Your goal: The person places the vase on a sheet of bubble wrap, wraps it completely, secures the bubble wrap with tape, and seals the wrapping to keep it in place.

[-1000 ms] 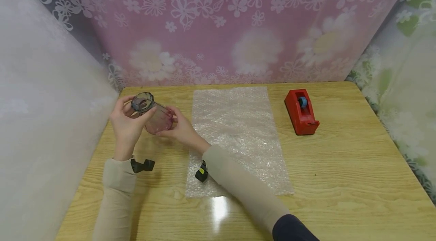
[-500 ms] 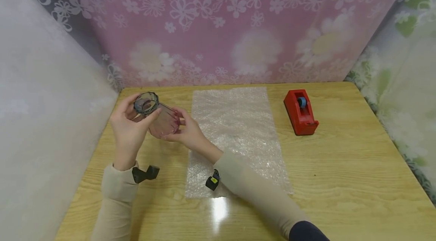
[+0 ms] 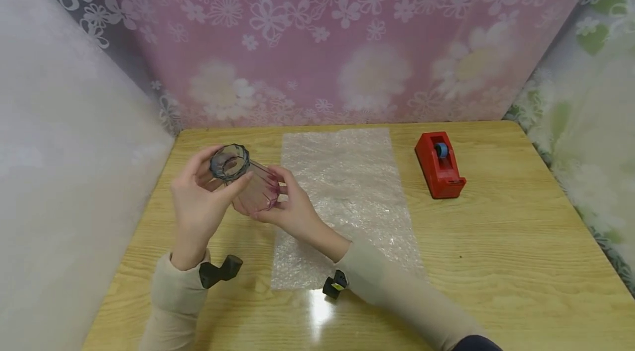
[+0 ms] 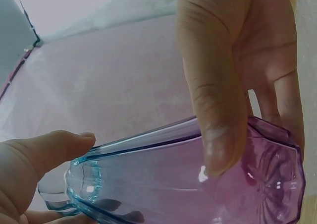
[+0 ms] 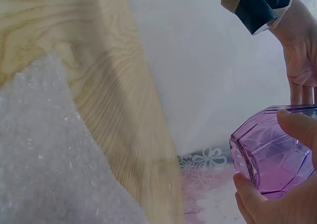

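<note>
A faceted glass vase, bluish at its flared rim and pink-purple toward its base, is held tilted above the left part of the table. My left hand grips the neck just under the rim, thumb on the near side. Around the base end, my right hand holds the glass between thumb and fingers. In the left wrist view the clear vase lies across the picture with both thumbs on it. The purple base of the vase shows in the right wrist view.
A sheet of bubble wrap lies flat on the wooden table, right of the vase and partly under the right forearm. Farther right stands a red tape dispenser with a blue roll. Flowered cloth borders the table's back and sides.
Both hands have carried the vase to the right and slightly nearer the body, keeping hold of both ends. The bubble wrap and tape dispenser have stayed put.
</note>
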The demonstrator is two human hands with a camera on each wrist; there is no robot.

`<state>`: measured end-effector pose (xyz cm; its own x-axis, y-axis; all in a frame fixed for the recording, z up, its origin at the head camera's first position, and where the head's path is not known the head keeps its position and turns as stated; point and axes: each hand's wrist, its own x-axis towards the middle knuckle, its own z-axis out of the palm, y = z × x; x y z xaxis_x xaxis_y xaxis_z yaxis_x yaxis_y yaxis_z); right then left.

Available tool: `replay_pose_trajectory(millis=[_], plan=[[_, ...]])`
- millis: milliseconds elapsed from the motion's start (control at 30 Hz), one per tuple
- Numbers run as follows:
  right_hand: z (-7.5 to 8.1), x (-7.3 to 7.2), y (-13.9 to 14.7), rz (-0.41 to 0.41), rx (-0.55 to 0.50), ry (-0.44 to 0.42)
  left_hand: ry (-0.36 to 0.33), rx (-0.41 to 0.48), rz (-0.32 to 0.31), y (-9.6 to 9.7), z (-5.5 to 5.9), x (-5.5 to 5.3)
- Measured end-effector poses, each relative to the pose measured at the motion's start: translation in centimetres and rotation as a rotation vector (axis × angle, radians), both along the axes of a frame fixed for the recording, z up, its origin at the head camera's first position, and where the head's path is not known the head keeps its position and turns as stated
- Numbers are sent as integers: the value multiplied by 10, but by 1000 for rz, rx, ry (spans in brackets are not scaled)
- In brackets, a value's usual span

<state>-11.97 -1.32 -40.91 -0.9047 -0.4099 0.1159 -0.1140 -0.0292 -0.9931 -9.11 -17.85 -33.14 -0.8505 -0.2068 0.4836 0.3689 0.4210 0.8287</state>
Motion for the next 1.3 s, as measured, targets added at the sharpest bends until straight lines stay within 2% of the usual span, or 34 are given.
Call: replay_pose_trajectory(millis=[167, 333, 567, 733, 1033, 1133, 1300], plan=[[1, 9, 11, 14, -19, 13, 3, 6, -31, 9, 2, 8], [0, 19, 22, 26, -40, 26, 36, 11, -84, 15, 4, 17], [-2, 29, 40, 80, -154, 30, 88, 50, -166, 26, 10, 29], [-5, 34, 55, 114, -243, 38, 116, 68, -185, 35, 12, 36], [-9, 38, 82, 179, -401, 52, 188, 195, -287, 53, 14, 43], [-10, 40, 90, 207, -458, 41, 218, 256, -327, 59, 11, 44], [-10, 44, 100, 220, -547, 32, 245, 322, -358, 69, 3, 47]])
